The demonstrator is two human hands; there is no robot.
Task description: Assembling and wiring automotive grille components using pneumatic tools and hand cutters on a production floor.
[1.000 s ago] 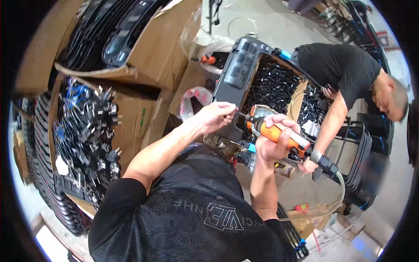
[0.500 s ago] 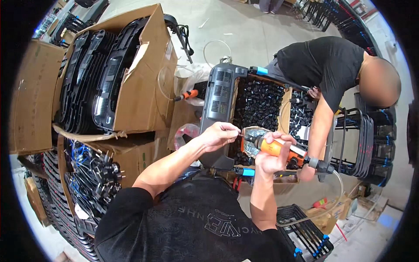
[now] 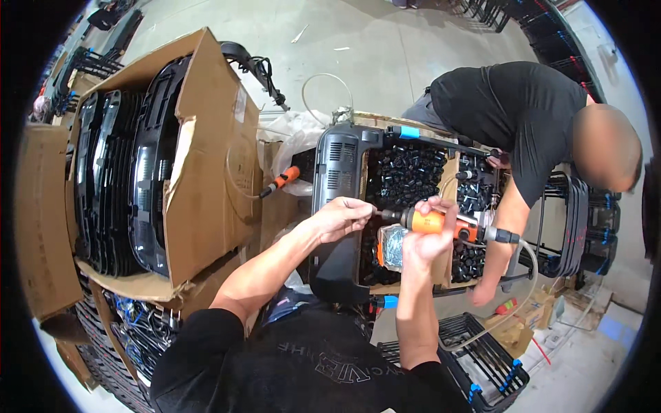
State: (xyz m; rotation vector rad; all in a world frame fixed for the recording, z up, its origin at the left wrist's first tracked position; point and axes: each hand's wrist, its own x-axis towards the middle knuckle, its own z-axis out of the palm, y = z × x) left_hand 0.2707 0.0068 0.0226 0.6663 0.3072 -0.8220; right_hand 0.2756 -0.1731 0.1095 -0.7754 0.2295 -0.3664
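Observation:
In my right hand [image 3: 430,237] is an orange and black air screwdriver [image 3: 427,221], its bit pointing left and its hose running off to the right. My left hand [image 3: 341,220] pinches at the bit's tip; what lies between its fingertips is too small to make out. Both hands are above a black frame with a vented black housing [image 3: 339,165] on its left. Inside this frame, many small black parts [image 3: 406,168] fill a box. A shiny clear packet with an orange edge [image 3: 392,246] lies on them, just below the screwdriver.
Opposite, a co-worker in a black shirt [image 3: 492,96] leans over the frame's right side, both arms reaching down. A cardboard box [image 3: 213,165] of black panels stands at left, beside a second orange air tool [image 3: 282,180]. Black metal racks [image 3: 475,351] stand at lower right.
The view has shifted, so the boxes at left sit lower. The screwdriver now lies more level, its bit still at my left fingertips. The co-worker stays bent over the frame.

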